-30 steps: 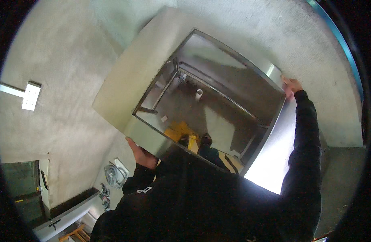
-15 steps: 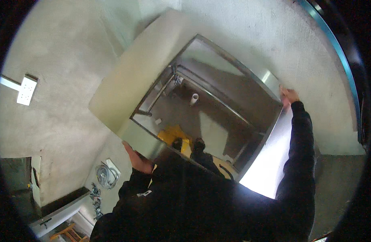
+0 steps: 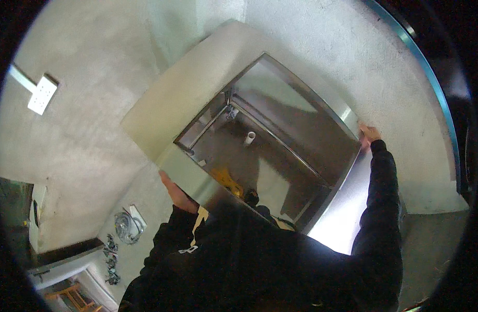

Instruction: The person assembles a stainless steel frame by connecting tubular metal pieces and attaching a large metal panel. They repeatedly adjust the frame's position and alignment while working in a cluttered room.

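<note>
In front of me is a large shiny metal stand (image 3: pixel 218 57) with a broad flat surface and a rectangular opening framed by steel edges. It sits slanted in the picture. My left hand (image 3: pixel 179 195) presses along its near left edge, fingers lying up the side. My right hand (image 3: pixel 370 134) grips its right corner, the fingers curled around the rim. Through the opening show steel crossbars (image 3: pixel 275 136), a short white pipe (image 3: pixel 250 138) standing up from the dark floor, and something yellow (image 3: pixel 229 182) by my feet, partly hidden by the near edge.
Bare plastered walls (image 3: pixel 98 104) rise around the stand. A white power socket (image 3: pixel 42 93) is at left. Coiled grey hose or cable (image 3: pixel 128 228) lies lower left, near a crumpled dark strip (image 3: pixel 111 260). A wooden stool-like thing (image 3: pixel 75 297) shows below, and a blue-edged frame (image 3: pixel 428 67) curves at right.
The stand appears slightly lower in the picture, and less of the yellow thing shows through its opening. My view has turned a little. Both hands keep their places on the edges.
</note>
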Action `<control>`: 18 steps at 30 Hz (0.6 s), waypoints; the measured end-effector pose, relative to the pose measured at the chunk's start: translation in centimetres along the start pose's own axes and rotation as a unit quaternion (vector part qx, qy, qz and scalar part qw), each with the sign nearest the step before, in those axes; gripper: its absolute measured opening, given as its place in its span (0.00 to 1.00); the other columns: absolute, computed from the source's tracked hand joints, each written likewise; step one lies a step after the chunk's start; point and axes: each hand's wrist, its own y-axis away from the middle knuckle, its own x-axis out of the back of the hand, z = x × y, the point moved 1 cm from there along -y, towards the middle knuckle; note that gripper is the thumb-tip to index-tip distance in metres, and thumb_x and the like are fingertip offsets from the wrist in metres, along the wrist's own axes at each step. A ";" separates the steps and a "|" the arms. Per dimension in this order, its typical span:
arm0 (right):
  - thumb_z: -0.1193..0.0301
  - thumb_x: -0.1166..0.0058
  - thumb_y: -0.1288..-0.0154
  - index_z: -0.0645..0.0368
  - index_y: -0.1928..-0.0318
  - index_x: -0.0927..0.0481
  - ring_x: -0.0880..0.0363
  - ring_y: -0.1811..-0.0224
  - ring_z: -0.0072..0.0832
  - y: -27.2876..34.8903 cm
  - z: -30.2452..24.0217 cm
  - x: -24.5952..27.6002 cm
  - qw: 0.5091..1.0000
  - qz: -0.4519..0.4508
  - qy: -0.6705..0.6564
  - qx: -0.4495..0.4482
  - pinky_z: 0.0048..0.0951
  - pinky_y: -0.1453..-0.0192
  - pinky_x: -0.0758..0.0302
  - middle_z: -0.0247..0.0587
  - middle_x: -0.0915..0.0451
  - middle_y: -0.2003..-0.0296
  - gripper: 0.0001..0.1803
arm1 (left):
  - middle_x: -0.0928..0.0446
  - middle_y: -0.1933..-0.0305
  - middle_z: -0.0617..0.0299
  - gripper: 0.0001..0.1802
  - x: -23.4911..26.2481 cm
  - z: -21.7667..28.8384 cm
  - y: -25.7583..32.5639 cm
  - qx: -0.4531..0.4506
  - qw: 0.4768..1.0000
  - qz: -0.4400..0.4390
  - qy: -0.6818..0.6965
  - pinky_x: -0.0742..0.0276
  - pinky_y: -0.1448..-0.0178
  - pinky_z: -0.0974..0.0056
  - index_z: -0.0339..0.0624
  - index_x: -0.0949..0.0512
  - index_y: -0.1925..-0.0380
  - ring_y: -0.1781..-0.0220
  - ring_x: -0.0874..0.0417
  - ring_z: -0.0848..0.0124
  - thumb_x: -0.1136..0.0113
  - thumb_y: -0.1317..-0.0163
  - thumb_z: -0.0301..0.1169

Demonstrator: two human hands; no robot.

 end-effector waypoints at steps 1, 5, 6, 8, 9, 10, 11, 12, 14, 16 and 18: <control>0.36 0.58 0.50 0.72 0.63 0.23 0.25 0.61 0.38 -0.8 1.3 1.7 0.999 -0.025 0.001 -0.023 0.37 0.55 0.33 0.56 0.22 0.67 0.43 | 0.30 0.54 0.59 0.31 -0.4 -0.4 -0.5 0.014 1.000 -0.003 0.005 0.30 0.50 0.58 0.46 0.36 0.48 0.53 0.28 0.62 0.69 0.38 0.57; 0.37 0.57 0.49 0.72 0.69 0.23 0.25 0.66 0.34 -1.4 2.3 2.6 0.998 -0.001 0.066 0.002 0.35 0.60 0.32 0.50 0.22 0.72 0.41 | 0.30 0.53 0.58 0.30 0.2 0.0 0.8 0.003 0.998 -0.050 0.026 0.29 0.50 0.57 0.46 0.37 0.47 0.53 0.28 0.60 0.68 0.38 0.56; 0.37 0.57 0.49 0.71 0.70 0.23 0.25 0.66 0.33 -0.9 0.8 1.7 0.998 -0.019 0.063 0.005 0.35 0.60 0.32 0.50 0.22 0.73 0.41 | 0.30 0.52 0.58 0.30 0.9 0.2 1.0 -0.008 0.999 -0.023 0.031 0.29 0.50 0.57 0.46 0.37 0.47 0.52 0.28 0.60 0.68 0.38 0.56; 0.37 0.57 0.48 0.71 0.71 0.23 0.26 0.68 0.31 0.8 -1.8 1.2 0.997 -0.051 0.061 0.001 0.34 0.60 0.32 0.48 0.23 0.75 0.40 | 0.30 0.52 0.58 0.31 2.0 0.9 1.7 -0.011 0.999 -0.019 0.035 0.30 0.49 0.57 0.46 0.37 0.47 0.52 0.28 0.60 0.68 0.38 0.56; 0.38 0.58 0.47 0.70 0.73 0.23 0.27 0.70 0.30 0.9 -1.3 0.5 0.998 -0.025 0.040 0.030 0.33 0.62 0.32 0.45 0.24 0.77 0.39 | 0.30 0.51 0.59 0.31 2.1 0.8 2.3 -0.008 0.999 -0.041 0.031 0.30 0.49 0.57 0.46 0.37 0.46 0.51 0.28 0.61 0.67 0.38 0.57; 0.38 0.58 0.47 0.70 0.72 0.23 0.27 0.70 0.29 0.8 -1.3 -0.1 0.999 -0.027 0.008 0.026 0.33 0.61 0.32 0.45 0.24 0.76 0.39 | 0.30 0.51 0.59 0.31 2.3 1.0 1.8 0.005 0.999 -0.018 0.038 0.31 0.48 0.57 0.46 0.37 0.46 0.51 0.28 0.61 0.67 0.38 0.57; 0.38 0.58 0.47 0.70 0.72 0.23 0.27 0.69 0.29 0.7 -0.4 0.0 0.999 -0.026 -0.015 0.019 0.33 0.61 0.32 0.45 0.24 0.76 0.39 | 0.30 0.51 0.59 0.31 3.0 0.7 1.7 0.023 0.998 0.005 0.051 0.31 0.48 0.57 0.46 0.37 0.46 0.51 0.28 0.61 0.67 0.38 0.57; 0.39 0.59 0.46 0.70 0.71 0.23 0.27 0.69 0.29 0.4 0.1 0.4 0.999 -0.023 -0.041 0.019 0.32 0.61 0.32 0.45 0.24 0.76 0.38 | 0.30 0.51 0.59 0.31 3.1 0.5 1.7 0.026 0.998 0.012 0.056 0.32 0.47 0.57 0.45 0.36 0.47 0.51 0.28 0.61 0.67 0.38 0.57; 0.39 0.58 0.46 0.69 0.70 0.22 0.27 0.69 0.28 0.1 1.2 0.6 1.000 -0.014 0.013 0.014 0.32 0.61 0.32 0.46 0.24 0.75 0.38 | 0.30 0.51 0.59 0.31 3.3 0.3 1.7 0.025 0.998 0.015 0.054 0.33 0.47 0.57 0.45 0.36 0.47 0.51 0.29 0.61 0.67 0.38 0.56; 0.39 0.58 0.47 0.69 0.68 0.22 0.26 0.67 0.30 -0.3 2.5 1.2 1.000 -0.012 0.025 0.008 0.33 0.60 0.32 0.47 0.23 0.74 0.38 | 0.30 0.52 0.60 0.29 2.6 0.2 2.2 0.025 0.998 0.023 0.058 0.31 0.49 0.58 0.45 0.35 0.48 0.52 0.28 0.62 0.68 0.38 0.55; 0.38 0.58 0.48 0.69 0.66 0.22 0.24 0.66 0.33 -0.8 2.7 1.8 1.000 -0.014 -0.010 -0.001 0.34 0.59 0.31 0.49 0.22 0.72 0.39 | 0.28 0.56 0.61 0.27 1.5 0.2 2.0 0.033 0.996 0.045 0.076 0.27 0.54 0.61 0.45 0.34 0.50 0.56 0.25 0.65 0.68 0.36 0.53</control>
